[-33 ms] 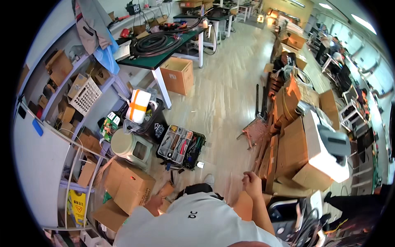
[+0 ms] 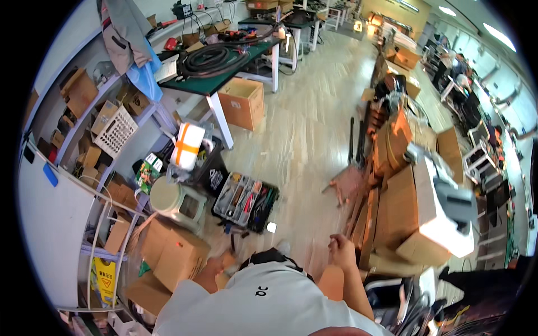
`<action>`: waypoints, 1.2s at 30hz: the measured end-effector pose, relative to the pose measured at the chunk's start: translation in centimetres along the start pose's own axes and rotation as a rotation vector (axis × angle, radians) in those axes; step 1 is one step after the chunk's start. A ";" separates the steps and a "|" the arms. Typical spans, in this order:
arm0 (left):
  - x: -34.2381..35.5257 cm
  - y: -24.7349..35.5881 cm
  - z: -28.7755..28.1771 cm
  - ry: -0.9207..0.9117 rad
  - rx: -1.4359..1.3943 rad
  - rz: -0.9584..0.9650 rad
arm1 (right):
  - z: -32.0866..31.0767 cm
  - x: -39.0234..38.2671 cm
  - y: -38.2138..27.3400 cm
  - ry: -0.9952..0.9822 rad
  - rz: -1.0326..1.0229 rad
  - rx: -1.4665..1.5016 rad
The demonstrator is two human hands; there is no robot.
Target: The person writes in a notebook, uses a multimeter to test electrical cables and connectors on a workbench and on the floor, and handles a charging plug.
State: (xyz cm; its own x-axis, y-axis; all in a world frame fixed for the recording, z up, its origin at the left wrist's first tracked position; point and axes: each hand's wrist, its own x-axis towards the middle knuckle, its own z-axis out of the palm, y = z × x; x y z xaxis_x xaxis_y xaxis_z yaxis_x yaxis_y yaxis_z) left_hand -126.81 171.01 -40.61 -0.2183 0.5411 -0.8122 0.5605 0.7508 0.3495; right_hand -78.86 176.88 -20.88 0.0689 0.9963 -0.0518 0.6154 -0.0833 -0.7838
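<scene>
My right hand [image 2: 342,250] hovers in front of me at the right, above my bare right leg [image 2: 332,280]. Its fingers are curled closed, and I see nothing in them. At the left, my left hand [image 2: 208,273] is low beside an open cardboard box [image 2: 178,255]; blur hides its fingers, and a tan piece beside it is unclear. Ahead on the floor lies an open toolbox [image 2: 244,201], its divided trays full of hand tools. A white scrap [image 2: 272,227] and small dark pieces lie at its near edge.
A beige stool [image 2: 167,193] and a black bin [image 2: 210,166] stand left of the toolbox. Behind them is a green-topped workbench [image 2: 218,78] with coiled black hose. Stacked cartons [image 2: 395,207] line the right, alongside a reddish flat stand [image 2: 346,183]. Shelves [image 2: 110,92] fill the left wall.
The view has shifted slightly, so the toolbox sits a little further left and lower. Both hands stay in nearly the same place.
</scene>
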 end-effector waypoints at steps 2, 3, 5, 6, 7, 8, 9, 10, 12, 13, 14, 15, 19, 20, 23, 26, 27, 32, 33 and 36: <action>0.8 12.9 -3.8 0.045 -0.230 0.070 | -2.1 7.4 -1.2 0.016 0.067 0.024; 0.9 18.6 -5.4 0.108 -0.327 0.111 | -2.5 10.3 -1.5 0.011 0.101 0.048; 3.5 24.9 -8.8 0.251 -0.434 0.241 | -2.7 16.8 -0.7 0.043 0.089 0.122; 6.3 27.6 -9.9 0.314 -0.432 0.322 | -2.8 20.0 0.1 0.037 0.110 0.118; 8.7 29.7 -11.0 0.380 -0.428 0.400 | -2.7 23.5 0.6 0.028 0.129 0.114; 9.9 33.3 -11.7 0.406 -0.432 0.420 | -3.2 27.3 0.9 0.023 0.124 0.096; 9.5 37.1 -12.7 0.435 -0.433 0.433 | -3.6 30.8 1.4 0.011 0.121 0.081; 10.3 40.1 -13.4 0.466 -0.438 0.443 | -3.9 34.4 1.9 -0.003 0.115 0.065; 15.8 38.0 -13.3 0.553 -0.352 0.254 | -3.2 41.9 2.9 -0.077 0.013 -0.082; 19.3 37.2 -14.0 0.620 -0.320 0.173 | -2.5 47.6 2.6 -0.102 -0.076 -0.140; 21.5 35.3 -12.9 0.713 -0.334 0.114 | -2.0 52.0 2.1 -0.058 -0.300 -0.216; 22.2 36.6 -12.8 0.657 -0.282 0.059 | -2.1 56.1 0.0 -0.090 -0.263 -0.182; 23.9 39.0 -11.4 0.565 -0.347 -0.158 | -1.2 69.6 -8.4 -0.212 -0.268 -0.071; 25.0 38.7 -11.1 0.575 -0.417 -0.207 | -0.3 72.7 -10.1 -0.214 -0.317 -0.061; 31.6 35.4 -11.8 0.382 0.438 0.078 | 4.2 80.6 -15.0 -0.281 -0.480 -0.063; 37.8 35.1 -15.5 0.647 -0.158 -0.058 | 10.9 87.6 -20.8 -0.428 -0.663 0.101; 39.5 38.1 -17.7 0.546 0.131 0.007 | 12.6 89.5 -21.7 -0.428 -0.661 0.005; 38.1 53.8 -32.8 0.823 -0.861 -0.091 | 21.9 98.9 -33.9 -0.525 -0.840 -0.113; 37.2 55.4 -35.4 0.831 -0.922 -0.032 | 24.0 100.1 -37.2 -0.576 -0.852 -0.112; 35.9 58.7 -41.6 0.994 -0.948 0.070 | 31.2 104.1 -45.4 -0.627 -0.997 -0.042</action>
State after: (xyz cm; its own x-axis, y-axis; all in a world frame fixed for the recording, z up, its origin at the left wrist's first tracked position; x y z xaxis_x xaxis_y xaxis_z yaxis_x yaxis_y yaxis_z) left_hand -134.92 250.27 -29.80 -0.9120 0.3274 -0.2471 -0.0733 0.4626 0.8835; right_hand -124.08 285.02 -10.01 -0.8483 0.4567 0.2679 0.2050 0.7497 -0.6292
